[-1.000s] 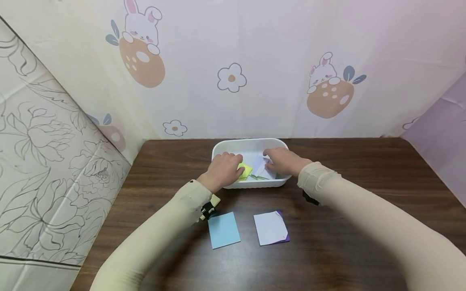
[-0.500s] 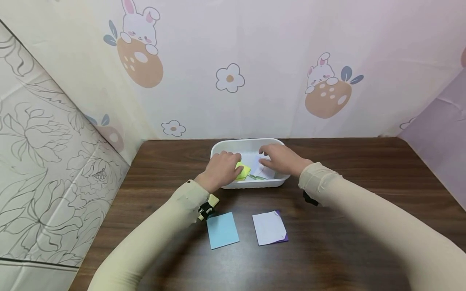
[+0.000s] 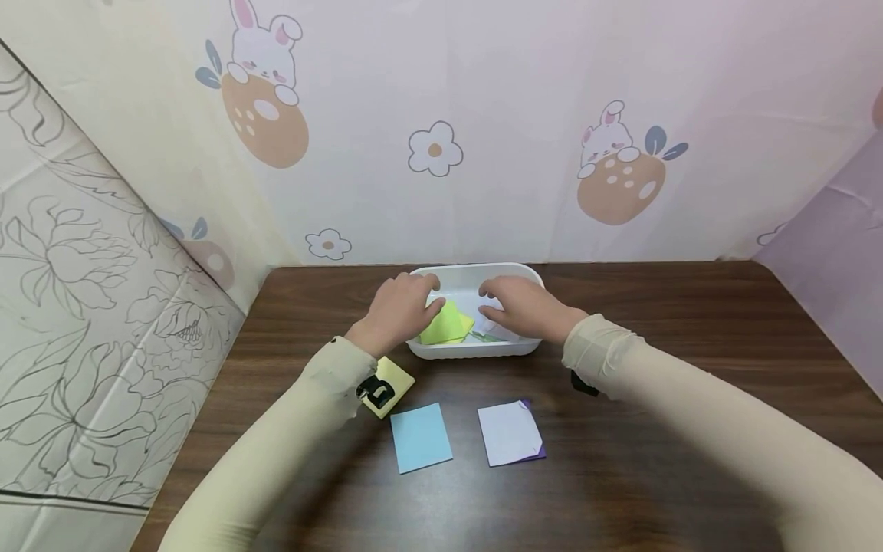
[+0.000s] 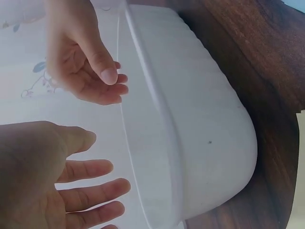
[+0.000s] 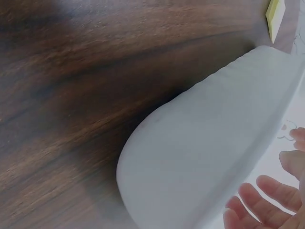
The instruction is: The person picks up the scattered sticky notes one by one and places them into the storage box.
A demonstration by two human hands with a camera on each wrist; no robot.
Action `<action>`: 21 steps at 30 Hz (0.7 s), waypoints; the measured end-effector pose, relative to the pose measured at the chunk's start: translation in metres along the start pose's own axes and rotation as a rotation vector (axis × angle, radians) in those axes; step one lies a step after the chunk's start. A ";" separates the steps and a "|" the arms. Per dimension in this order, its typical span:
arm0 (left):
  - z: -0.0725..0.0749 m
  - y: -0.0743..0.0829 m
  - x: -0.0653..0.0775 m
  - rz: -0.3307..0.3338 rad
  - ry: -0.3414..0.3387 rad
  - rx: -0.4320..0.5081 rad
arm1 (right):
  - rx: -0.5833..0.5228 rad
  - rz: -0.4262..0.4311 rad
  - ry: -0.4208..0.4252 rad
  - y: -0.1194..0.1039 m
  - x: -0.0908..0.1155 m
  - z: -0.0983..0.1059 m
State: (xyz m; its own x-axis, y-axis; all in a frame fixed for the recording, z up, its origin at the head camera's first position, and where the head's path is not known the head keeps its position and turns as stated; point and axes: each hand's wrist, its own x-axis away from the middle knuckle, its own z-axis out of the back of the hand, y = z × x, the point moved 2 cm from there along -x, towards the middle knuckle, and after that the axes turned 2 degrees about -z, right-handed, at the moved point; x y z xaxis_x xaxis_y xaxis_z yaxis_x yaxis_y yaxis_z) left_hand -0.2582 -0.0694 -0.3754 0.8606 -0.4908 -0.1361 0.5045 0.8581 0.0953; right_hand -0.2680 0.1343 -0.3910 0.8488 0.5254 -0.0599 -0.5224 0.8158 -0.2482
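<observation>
Above a white plastic tub my left hand hovers at the left side, fingers relaxed and holding nothing. Facing it from the right is my right hand, also loosely bent around nothing. Inside the tub lie yellow-green paper squares, a pale lavender paper partly hidden by the right hand, and a thin green item too small to identify. In the left wrist view the left fingers are spread and apart from the tub wall. The right wrist view shows the right fingers beside the rim.
On the dark wooden table, a light blue paper pad and a white pad with purple beneath lie in front of the tub. A pale yellow pad sits partly under the left wrist. A patterned curtain rises behind.
My left hand has drawn back to the left and slightly up, uncovering more of the yellow-green paper and the yellow pad. The right hand has shifted slightly left.
</observation>
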 end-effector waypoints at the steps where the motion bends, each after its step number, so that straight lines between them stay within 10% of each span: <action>1: 0.001 -0.001 0.001 0.002 -0.001 0.003 | 0.003 0.003 0.001 -0.001 0.000 0.000; 21: 0.006 -0.013 0.016 0.043 0.025 0.003 | 0.017 0.116 0.042 -0.032 0.007 0.000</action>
State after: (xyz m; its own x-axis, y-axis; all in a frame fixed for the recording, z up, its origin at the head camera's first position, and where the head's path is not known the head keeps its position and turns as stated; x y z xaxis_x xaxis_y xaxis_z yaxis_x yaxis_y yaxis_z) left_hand -0.2505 -0.0890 -0.3727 0.8793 -0.4499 -0.1563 0.4677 0.8777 0.1046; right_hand -0.2455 0.1116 -0.3830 0.7849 0.6063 -0.1278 -0.6185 0.7541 -0.2208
